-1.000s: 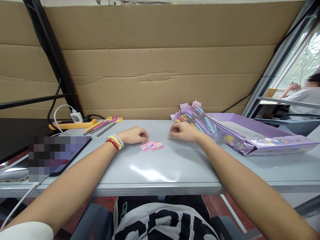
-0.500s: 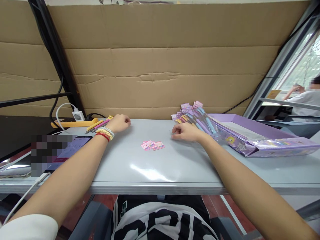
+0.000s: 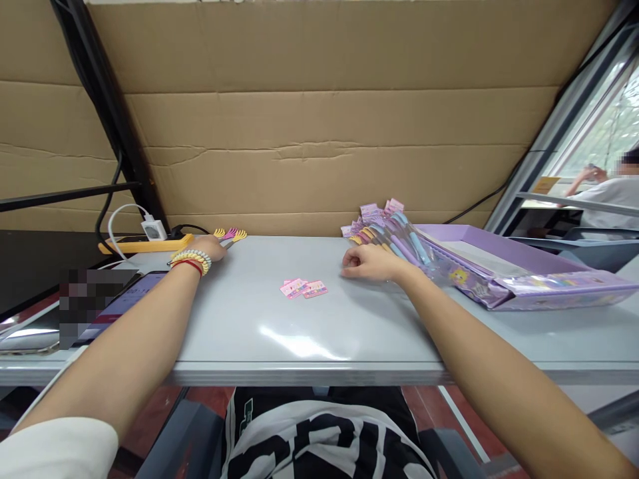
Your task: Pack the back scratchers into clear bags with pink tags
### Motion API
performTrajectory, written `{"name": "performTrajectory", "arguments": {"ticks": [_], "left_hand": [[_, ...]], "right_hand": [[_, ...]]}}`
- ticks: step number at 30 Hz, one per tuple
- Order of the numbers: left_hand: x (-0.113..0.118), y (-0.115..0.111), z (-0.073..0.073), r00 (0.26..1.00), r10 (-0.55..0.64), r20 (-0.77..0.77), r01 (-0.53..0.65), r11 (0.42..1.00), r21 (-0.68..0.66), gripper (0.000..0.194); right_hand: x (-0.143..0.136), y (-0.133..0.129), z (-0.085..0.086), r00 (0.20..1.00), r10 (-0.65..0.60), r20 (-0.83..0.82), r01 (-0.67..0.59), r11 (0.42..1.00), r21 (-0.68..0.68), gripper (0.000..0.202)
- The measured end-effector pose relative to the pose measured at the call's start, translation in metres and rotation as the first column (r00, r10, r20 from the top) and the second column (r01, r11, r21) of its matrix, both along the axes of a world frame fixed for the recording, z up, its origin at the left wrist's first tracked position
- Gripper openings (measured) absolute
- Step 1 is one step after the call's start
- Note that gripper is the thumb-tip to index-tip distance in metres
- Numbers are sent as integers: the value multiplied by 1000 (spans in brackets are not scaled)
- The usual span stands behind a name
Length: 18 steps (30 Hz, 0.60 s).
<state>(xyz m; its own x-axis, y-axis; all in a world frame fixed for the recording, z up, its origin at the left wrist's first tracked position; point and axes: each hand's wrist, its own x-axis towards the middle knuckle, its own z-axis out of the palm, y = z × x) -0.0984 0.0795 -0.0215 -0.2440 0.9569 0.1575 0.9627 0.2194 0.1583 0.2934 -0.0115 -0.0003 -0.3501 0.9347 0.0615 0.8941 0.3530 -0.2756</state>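
Note:
My left hand [image 3: 210, 247] lies at the back left of the table, palm down over a few thin sticks with fork-shaped ends [image 3: 230, 233], yellow and pink. The ends stick out beyond the hand; its fingers are hidden, so its grip cannot be told. My right hand [image 3: 372, 263] rests on the table with fingers curled in and nothing visible in them. Just behind it lies a bundle of pens [image 3: 399, 243] in blue, purple and yellow, in clear wrapping with pink tags. Small pink printed cards [image 3: 303, 288] lie overlapping between my hands.
A purple open box [image 3: 524, 303] stands on the right of the table [image 3: 299, 319]. At left are a phone [image 3: 122, 303], a yellow power strip [image 3: 134, 247], a white charger [image 3: 154, 229] and cables. Cardboard [image 3: 319, 120] walls the back. Another person [image 3: 606, 199] sits far right.
My left hand has moved left along the fork-ended sticks, and more of their ends now show to its right. My right hand, the cards and the pens have stayed in place.

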Motion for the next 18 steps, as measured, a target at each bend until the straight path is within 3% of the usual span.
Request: {"name": "performTrajectory", "arguments": {"ticks": [3, 9, 14, 18], "left_hand": [[2, -1, 3, 999, 22, -41, -26, 993, -117, 43], [6, -5, 7, 998, 26, -49, -33, 990, -134, 45], [11, -7, 8, 1000, 25, -18, -28, 988, -154, 36], [29, -18, 16, 1000, -22, -4, 21, 984, -178, 25]], "right_hand": [[0, 0, 0, 1000, 2, 3, -2, 1000, -5, 24], [3, 3, -4, 1000, 14, -24, -15, 999, -37, 26], [4, 4, -5, 999, 10, -33, -11, 999, -40, 27], [3, 3, -5, 1000, 10, -16, -11, 999, -42, 26]]}}
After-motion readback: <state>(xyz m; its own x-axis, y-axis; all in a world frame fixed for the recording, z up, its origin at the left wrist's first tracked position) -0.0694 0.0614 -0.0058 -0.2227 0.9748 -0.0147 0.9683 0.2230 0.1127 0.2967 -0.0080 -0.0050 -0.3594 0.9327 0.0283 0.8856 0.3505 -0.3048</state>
